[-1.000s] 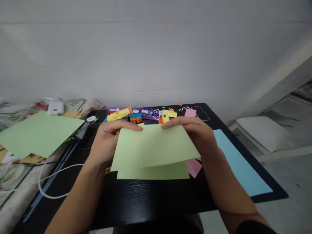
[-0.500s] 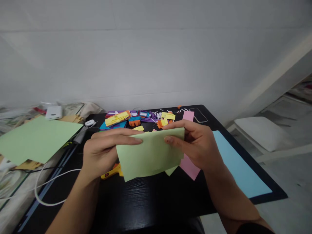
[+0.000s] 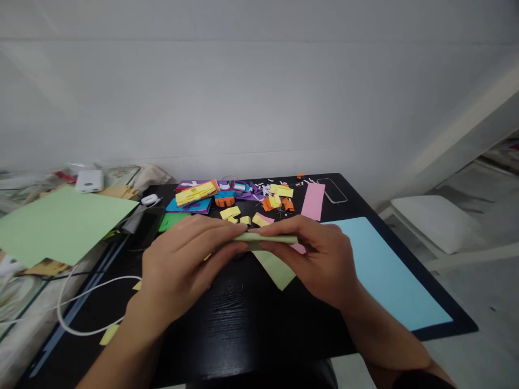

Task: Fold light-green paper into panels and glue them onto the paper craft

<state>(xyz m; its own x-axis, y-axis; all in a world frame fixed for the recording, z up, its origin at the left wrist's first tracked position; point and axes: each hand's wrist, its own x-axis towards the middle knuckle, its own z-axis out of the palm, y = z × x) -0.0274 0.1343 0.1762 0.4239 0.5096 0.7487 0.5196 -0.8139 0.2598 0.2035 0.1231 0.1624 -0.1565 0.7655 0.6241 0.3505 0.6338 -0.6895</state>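
Note:
A folded strip of pale green paper is pinched between both hands above the black table. My left hand closes thumb and fingers on its left end, hiding that part. On the right part, my right hand grips with thumb below and fingers on top. The strip is seen nearly edge-on. Beneath the hands lies another light green piece of paper. Just beyond them are small yellow paper pieces and a pink strip.
A light blue sheet lies on the right. Yellow, orange and purple paper bundles and scraps sit at the back. At left are a large green sheet, a dark phone and a white cable. A white stool stands at right.
The green paper, held as a broad panel before, is now a narrow strip seen edge-on. My hands have closed in on it, and the left has moved right.

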